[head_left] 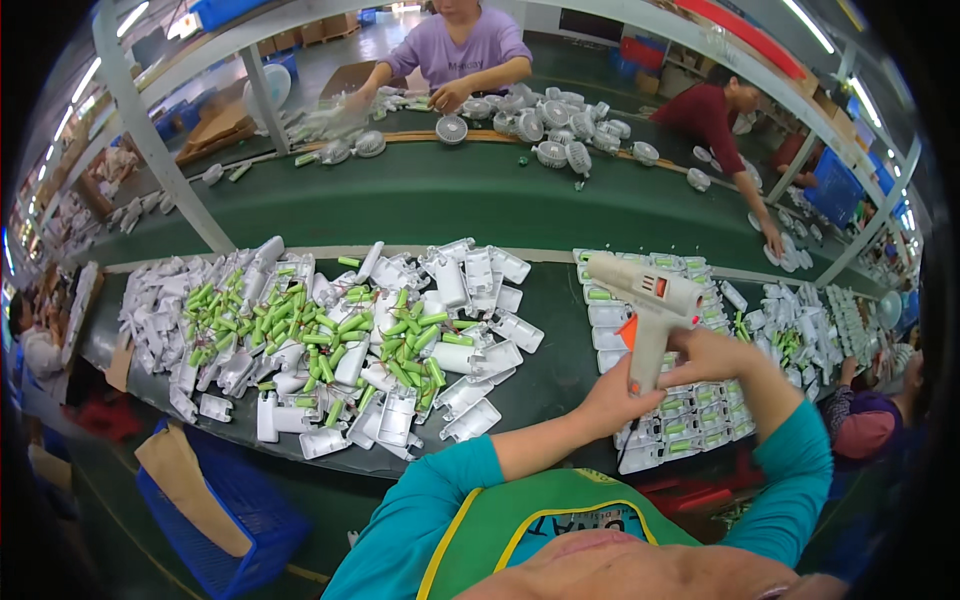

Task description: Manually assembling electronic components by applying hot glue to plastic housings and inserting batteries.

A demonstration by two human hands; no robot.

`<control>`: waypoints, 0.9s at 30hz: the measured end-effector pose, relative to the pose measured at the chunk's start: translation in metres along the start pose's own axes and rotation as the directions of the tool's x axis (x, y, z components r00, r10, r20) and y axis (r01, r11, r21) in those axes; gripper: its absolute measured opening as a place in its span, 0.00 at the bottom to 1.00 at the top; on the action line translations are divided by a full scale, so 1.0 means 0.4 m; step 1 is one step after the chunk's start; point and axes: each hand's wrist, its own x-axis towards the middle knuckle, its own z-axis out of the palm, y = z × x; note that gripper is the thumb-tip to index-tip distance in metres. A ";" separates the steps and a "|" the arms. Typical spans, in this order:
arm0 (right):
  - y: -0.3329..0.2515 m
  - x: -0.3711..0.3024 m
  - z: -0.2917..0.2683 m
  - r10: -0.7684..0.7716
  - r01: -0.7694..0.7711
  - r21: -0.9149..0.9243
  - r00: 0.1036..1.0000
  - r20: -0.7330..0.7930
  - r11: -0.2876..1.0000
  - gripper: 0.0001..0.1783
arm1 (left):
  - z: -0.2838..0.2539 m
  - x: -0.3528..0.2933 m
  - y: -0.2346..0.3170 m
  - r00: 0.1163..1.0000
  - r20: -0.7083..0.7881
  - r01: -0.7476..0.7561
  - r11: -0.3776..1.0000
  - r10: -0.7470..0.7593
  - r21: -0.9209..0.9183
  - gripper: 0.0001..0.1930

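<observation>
We have a beige glue gun point(654, 325) up over the dark table point(555, 350), nozzle toward the left, orange trigger point(628, 332) on the nozzle side of the handle. Left hand point(612, 402): fingers closed around the bottom of the handle. Right hand point(715, 358): fingers bent, up against the handle's other side; we can't tell how firmly it grips, if at all.

Below and behind the gun we see rows of white casings point(605, 315) with green cells in them, partly hidden by hands and forearms. Left of that, well apart, a loose heap: white shells point(480, 420) with green batteries point(320, 340) scattered on top.

Past the table, a green belt point(350, 205). On its far side, a person in purple point(460, 50) works by piled white fans point(530, 125); another in dark red point(700, 115) reaches down to white parts. Blue crate point(270, 530) lower left, cardboard inside.
</observation>
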 end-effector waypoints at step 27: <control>-0.759 0.533 -0.556 -0.774 -0.208 -0.818 0.266 -0.575 0.536 0.17 | -0.086 0.033 -0.180 1.000 0.028 -0.018 0.889 0.005 0.458 0.32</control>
